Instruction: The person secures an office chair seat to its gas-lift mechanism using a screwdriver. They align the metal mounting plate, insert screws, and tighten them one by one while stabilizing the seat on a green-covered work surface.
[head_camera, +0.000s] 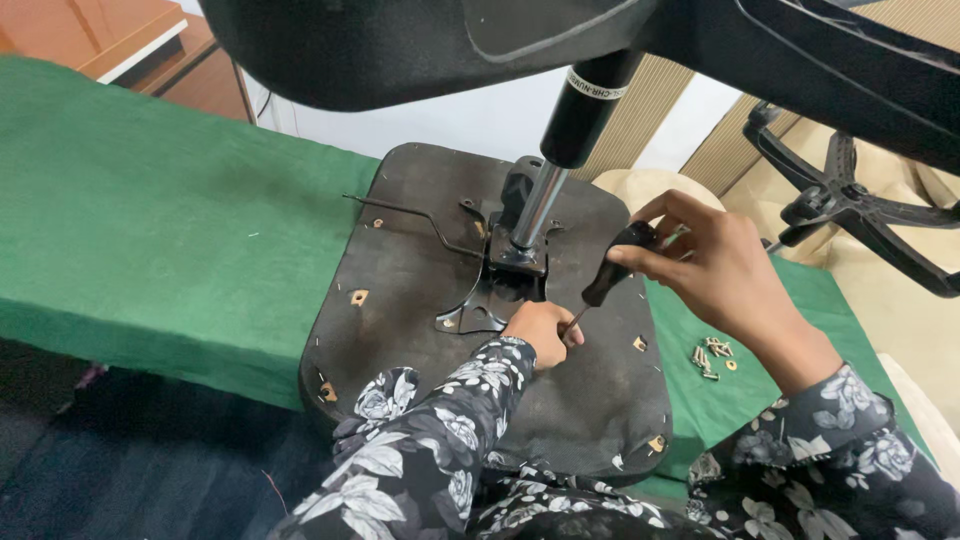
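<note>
An upturned black chair seat (420, 290) lies on a green-covered table (150, 230). A metal mechanism plate (490, 295) with a gas cylinder (560, 160) stands at the seat's middle. My right hand (715, 265) grips the black handle of a screwdriver (615, 265), tilted down to the left. My left hand (543, 333) is closed around the screwdriver's shaft near its tip, right beside the plate's edge. The tip itself is hidden by my fingers. Both my sleeves are black with a white flower print.
A small heap of screws (712, 357) lies on the green cloth right of the seat. A black chair base (850, 200) rests at the far right. Another black chair part (420, 45) hangs across the top. A thin lever rod (400, 212) sticks out leftward.
</note>
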